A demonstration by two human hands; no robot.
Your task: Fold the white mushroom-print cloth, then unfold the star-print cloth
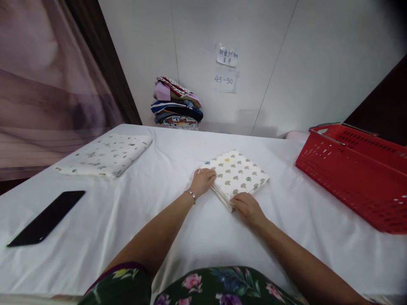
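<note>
A folded white cloth [239,173] with grey mushroom-like shapes and a few coloured marks lies turned at an angle on the table. Its stacked layers show along the near left edge. My left hand [202,182], with a bracelet at the wrist, is closed on the left corner, fingertips on top. At the near corner my right hand [248,207] grips the layered edge, fingers above it and the thumb mostly hidden. Both hands rest low at the tabletop.
Another folded patterned cloth [110,156] lies at the back left. In front of it is a black flat panel [47,218]. A red plastic basket [352,169] stands on the right. Behind the table a pile of folded fabrics [177,103] sits against the wall, near paper notes [225,80].
</note>
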